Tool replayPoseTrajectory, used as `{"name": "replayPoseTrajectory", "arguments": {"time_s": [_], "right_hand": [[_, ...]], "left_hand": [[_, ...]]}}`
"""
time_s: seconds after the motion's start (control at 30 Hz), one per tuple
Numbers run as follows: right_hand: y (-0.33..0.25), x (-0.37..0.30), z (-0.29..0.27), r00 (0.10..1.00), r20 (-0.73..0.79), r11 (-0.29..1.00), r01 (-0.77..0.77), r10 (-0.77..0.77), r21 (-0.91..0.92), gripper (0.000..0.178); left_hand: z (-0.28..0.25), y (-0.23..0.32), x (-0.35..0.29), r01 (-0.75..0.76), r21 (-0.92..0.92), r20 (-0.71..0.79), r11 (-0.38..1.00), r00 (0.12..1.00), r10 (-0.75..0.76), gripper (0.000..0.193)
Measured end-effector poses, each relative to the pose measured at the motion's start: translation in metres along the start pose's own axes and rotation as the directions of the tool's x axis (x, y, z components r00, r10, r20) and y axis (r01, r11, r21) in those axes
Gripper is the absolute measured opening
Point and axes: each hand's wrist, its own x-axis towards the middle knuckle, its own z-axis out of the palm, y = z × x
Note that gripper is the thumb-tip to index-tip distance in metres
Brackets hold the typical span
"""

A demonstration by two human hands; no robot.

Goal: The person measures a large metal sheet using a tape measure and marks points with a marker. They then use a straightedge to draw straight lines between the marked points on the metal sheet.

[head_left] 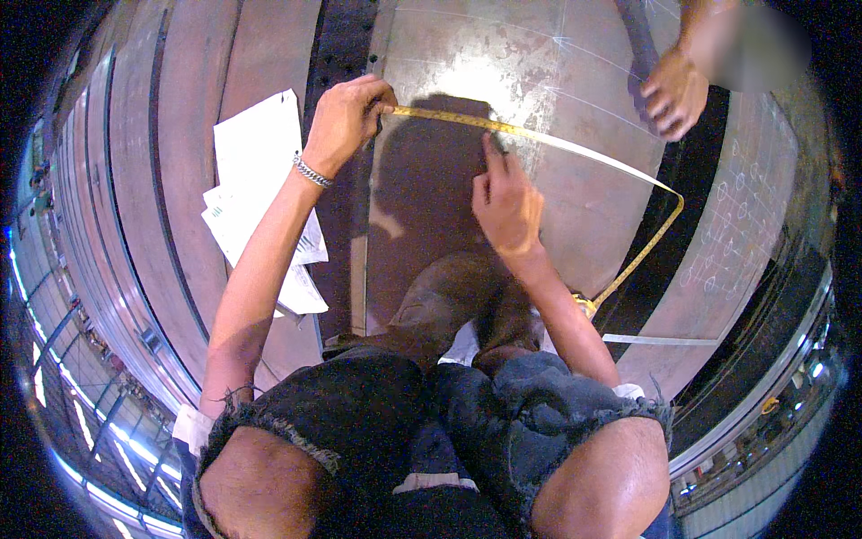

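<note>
My left hand [346, 121], with a chain bracelet at the wrist, pinches the end of a yellow tape measure [449, 117]. The blade runs rightward across a brown metal plate [575, 189], bends at its right edge and comes back toward me. Its yellow case [585, 305] is partly hidden behind my right forearm. My right hand [510, 205] points with a stretched index finger, its tip at the lower edge of the blade. The other fingers are partly curled, and I see nothing clearly held in them.
White paper sheets [256, 153] lie beside my left forearm. Another person's hand [675, 94] rests at the plate's far right edge. Dark gaps [696, 180] separate the plates. A plate with chalk marks [736, 216] lies at right, and a pale strip [660, 340] crosses the near-right gap.
</note>
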Motion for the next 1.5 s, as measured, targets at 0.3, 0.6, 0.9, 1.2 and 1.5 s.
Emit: {"name": "replayPoseTrajectory", "arguments": {"time_s": [0.3, 0.6, 0.9, 1.2, 1.5], "right_hand": [[0.01, 0.002, -0.019, 0.996, 0.091, 0.998, 0.013, -0.007, -0.058, 0.061], [0.005, -0.01, 0.009, 0.974, 0.226, 0.999, 0.007, 0.003, -0.044, 0.071], [0.003, -0.005, 0.02, 0.981, 0.192, 0.995, 0.019, -0.038, 0.101, 0.075], [-0.005, 0.002, -0.011, 0.967, 0.253, 0.999, -0.021, 0.028, -0.028, 0.072], [-0.006, -0.005, -0.018, 0.966, 0.26, 1.0, -0.014, 0.011, 0.007, 0.063]], "left_hand": [[0.003, -0.012, 0.005, 0.003, 0.097, 0.04, 0.995, 0.999, -0.006, 0.021], [0.001, -0.002, -0.001, 0.092, -0.063, 0.014, 0.994, 0.996, -0.091, 0.024], [0.018, -0.037, -0.02, 0.016, 0.096, -0.141, 0.995, 0.99, -0.002, 0.027], [0.004, -0.013, 0.004, 0.043, 0.027, 0.029, 0.999, 0.999, -0.044, 0.032], [0.002, 0.005, 0.0, 0.044, -0.009, 0.002, 0.999, 0.999, -0.044, 0.016]]}}
